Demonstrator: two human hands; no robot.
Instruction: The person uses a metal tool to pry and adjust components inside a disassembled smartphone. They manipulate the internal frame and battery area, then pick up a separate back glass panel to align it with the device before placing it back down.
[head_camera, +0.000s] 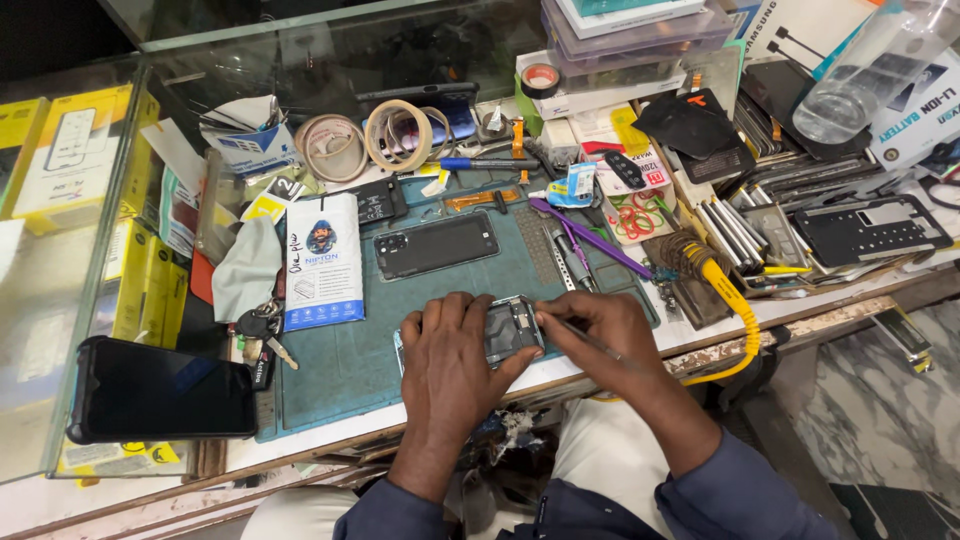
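Closest to me, my left hand (452, 362) lies curled over an opened phone (508, 330), fingers wrapped down on its left part and thumb pressed along its near edge, so it has a firm hold. The phone rests flat at the near edge of the teal work mat (345, 365), its bare insides facing up. My right hand (600, 330) is just beside it on the right, fingers pinched shut around a thin metal tool (590, 340) whose tip meets the phone's right edge.

To the left, a large dark phone (160, 390) lies screen up on the glass counter (60, 300), well apart from my hands. Between it and the mat sit a bunch of keys (262, 325) and a white-and-blue flat packet (322, 262).

Further out on the mat a black phone back (436, 244) lies flat, with purple tweezers (585, 236) to its right. A yellow-handled soldering iron (728, 290) curves off the bench's right side. At the far edge stand rolls of tape (398, 135), and stacked clear plastic boxes (640, 35).
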